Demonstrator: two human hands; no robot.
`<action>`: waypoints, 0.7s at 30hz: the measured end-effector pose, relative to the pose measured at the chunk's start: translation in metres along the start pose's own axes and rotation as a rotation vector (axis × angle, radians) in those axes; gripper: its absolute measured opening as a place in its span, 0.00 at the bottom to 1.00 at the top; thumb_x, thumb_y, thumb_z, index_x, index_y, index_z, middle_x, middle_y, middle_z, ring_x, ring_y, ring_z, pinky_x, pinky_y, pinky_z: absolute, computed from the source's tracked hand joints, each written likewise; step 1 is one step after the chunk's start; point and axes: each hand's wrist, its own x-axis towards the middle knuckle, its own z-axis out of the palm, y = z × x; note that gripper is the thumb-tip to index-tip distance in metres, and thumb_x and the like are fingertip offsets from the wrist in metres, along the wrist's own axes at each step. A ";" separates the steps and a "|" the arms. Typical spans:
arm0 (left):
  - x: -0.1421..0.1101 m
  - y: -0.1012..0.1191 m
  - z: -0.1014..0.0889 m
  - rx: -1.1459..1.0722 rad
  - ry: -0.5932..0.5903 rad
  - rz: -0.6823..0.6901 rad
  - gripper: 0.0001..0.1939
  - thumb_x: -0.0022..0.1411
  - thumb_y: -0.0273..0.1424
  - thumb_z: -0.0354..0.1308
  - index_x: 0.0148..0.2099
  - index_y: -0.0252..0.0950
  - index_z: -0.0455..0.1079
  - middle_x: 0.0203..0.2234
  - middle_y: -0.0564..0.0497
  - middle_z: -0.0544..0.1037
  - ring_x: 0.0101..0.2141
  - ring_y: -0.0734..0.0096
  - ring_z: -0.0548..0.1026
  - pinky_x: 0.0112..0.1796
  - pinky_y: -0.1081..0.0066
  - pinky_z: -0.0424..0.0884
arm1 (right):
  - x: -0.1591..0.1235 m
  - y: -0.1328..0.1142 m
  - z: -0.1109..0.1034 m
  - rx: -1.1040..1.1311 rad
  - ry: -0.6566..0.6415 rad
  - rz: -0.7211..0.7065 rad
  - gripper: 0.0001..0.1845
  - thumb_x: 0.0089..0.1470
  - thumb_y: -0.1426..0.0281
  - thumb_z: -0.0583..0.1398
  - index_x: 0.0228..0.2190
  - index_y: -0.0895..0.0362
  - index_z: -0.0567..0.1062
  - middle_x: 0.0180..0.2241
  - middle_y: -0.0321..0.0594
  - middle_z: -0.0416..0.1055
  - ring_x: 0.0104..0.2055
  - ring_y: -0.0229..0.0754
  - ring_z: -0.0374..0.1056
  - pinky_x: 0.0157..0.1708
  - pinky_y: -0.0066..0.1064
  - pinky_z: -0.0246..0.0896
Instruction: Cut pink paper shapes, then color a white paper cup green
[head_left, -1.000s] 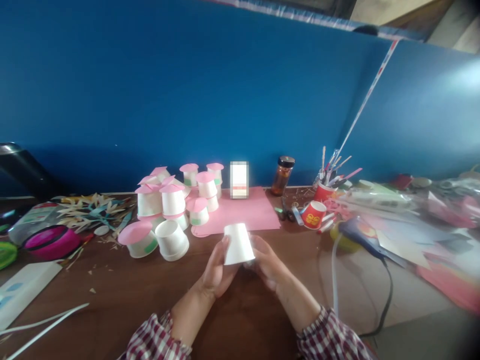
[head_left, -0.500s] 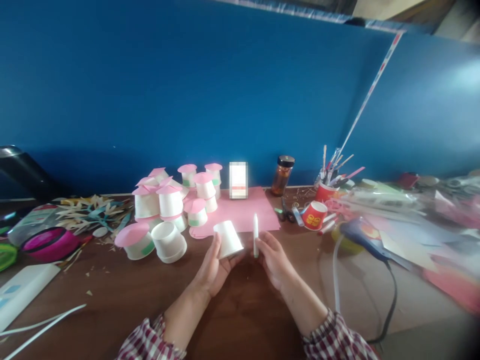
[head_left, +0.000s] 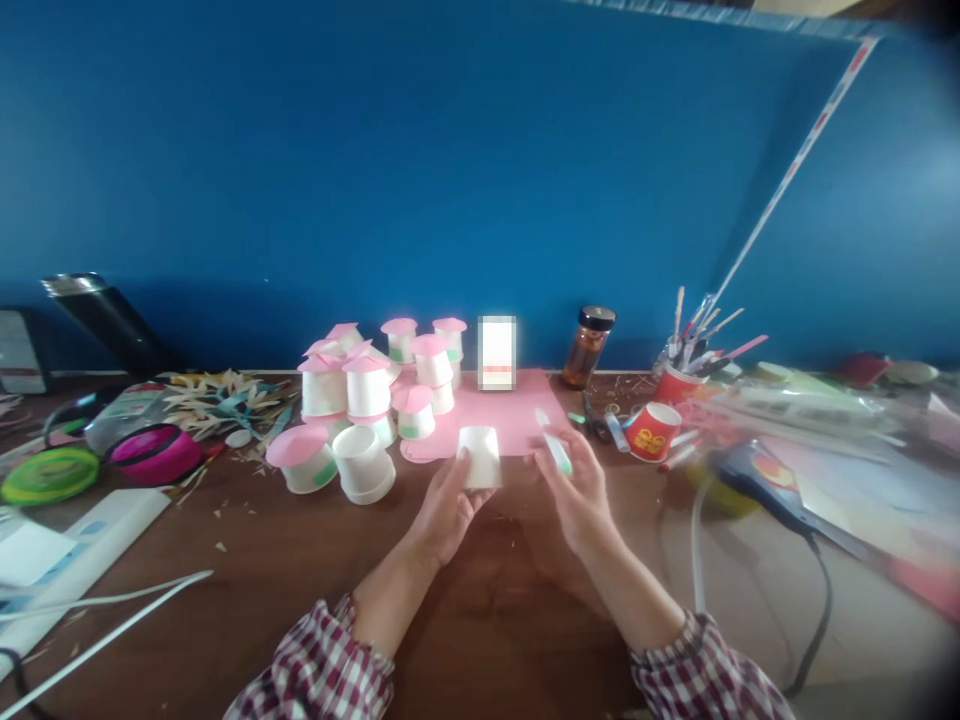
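A white paper cup (head_left: 480,460) is gripped by my left hand (head_left: 441,510), narrow end up, with the thumb along its side. Between the fingers of my right hand (head_left: 581,495) is a slim white marker (head_left: 551,440) with a green end, apart from the cup. Left of my hands, a white cup (head_left: 364,465) stands mouth up on the table. Beside it, a short white cup (head_left: 306,468) carries a round pink paper lid and a green patch. Behind these stand several white cups topped with pink paper (head_left: 369,390).
Pink paper sheets (head_left: 517,400) lie behind my hands, near a brown jar (head_left: 589,350). To the right are a red cup (head_left: 652,432), a red cup of brushes (head_left: 679,384) and a glue gun (head_left: 761,485). A power strip (head_left: 112,530) and cables sit left.
The marker came into view in my right hand and moved right and up, tilting, away from the cup. My left hand turned the cup more upright. The view shifted left.
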 end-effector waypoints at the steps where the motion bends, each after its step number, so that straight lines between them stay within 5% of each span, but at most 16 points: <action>1: 0.000 0.000 0.000 0.010 0.004 0.012 0.17 0.58 0.41 0.59 0.45 0.35 0.72 0.40 0.46 0.76 0.42 0.63 0.73 0.47 0.61 0.66 | 0.000 0.000 0.000 -0.061 0.031 -0.047 0.11 0.53 0.64 0.63 0.38 0.54 0.69 0.28 0.36 0.72 0.28 0.37 0.67 0.27 0.28 0.62; 6: 0.001 -0.001 0.000 0.012 -0.020 0.033 0.20 0.58 0.44 0.56 0.46 0.35 0.71 0.40 0.45 0.76 0.42 0.64 0.72 0.45 0.65 0.65 | -0.011 0.005 -0.005 -0.314 0.117 -0.183 0.09 0.61 0.64 0.54 0.31 0.55 0.67 0.19 0.31 0.63 0.21 0.35 0.60 0.23 0.27 0.57; 14: -0.002 -0.008 0.000 0.074 0.015 0.098 0.20 0.61 0.42 0.54 0.51 0.37 0.68 0.46 0.43 0.74 0.48 0.58 0.70 0.50 0.62 0.62 | -0.029 0.008 0.004 -0.598 -0.120 -0.416 0.14 0.58 0.76 0.54 0.45 0.53 0.71 0.42 0.44 0.73 0.44 0.46 0.70 0.45 0.36 0.63; 21: -0.005 -0.007 0.005 0.026 -0.003 0.062 0.17 0.60 0.35 0.56 0.52 0.41 0.68 0.48 0.44 0.74 0.53 0.55 0.67 0.52 0.61 0.63 | -0.030 0.016 0.003 -0.644 -0.227 -0.389 0.28 0.53 0.82 0.53 0.53 0.50 0.67 0.47 0.43 0.72 0.49 0.47 0.68 0.48 0.38 0.63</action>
